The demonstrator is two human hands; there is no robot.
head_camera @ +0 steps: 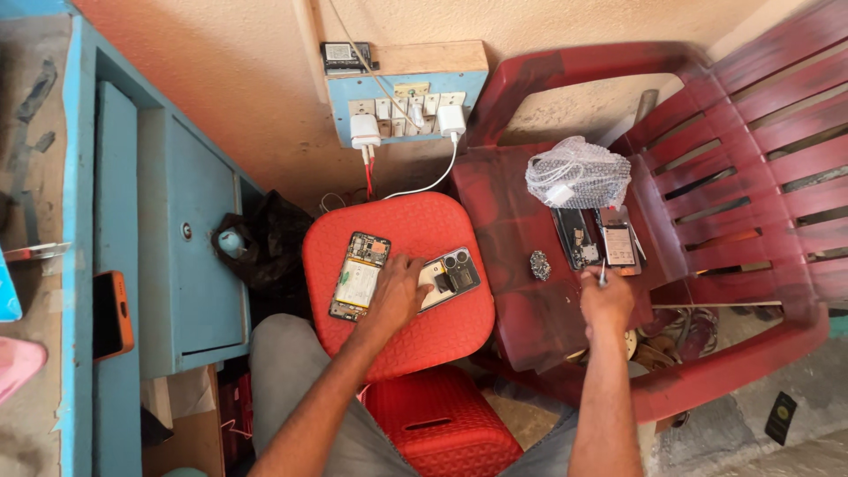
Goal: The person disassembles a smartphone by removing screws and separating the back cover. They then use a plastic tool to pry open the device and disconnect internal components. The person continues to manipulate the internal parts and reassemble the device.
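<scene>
The left hand (397, 296) is pressing down flat on the red plastic stool (397, 344) just past the person's knees, its fingers spread and resting on the edge of a phone back cover (449, 276) with its camera cluster showing; it is pinning the cover, not gripping it. Just left of it, an opened smartphone (358, 276) is lying with its circuit board and battery exposed. That phone looks light, stiff and fragile, so the bare frame edges seem the safest hold. To the right, the right hand (606, 300) is closing its fingers narrowly around a thin metal tool (602, 274), apparently tweezers. Farther off, on the dark red plastic chair (751, 177), two more opened phones (599, 238) are lying beneath a bubble-wrap bundle (578, 171).
</scene>
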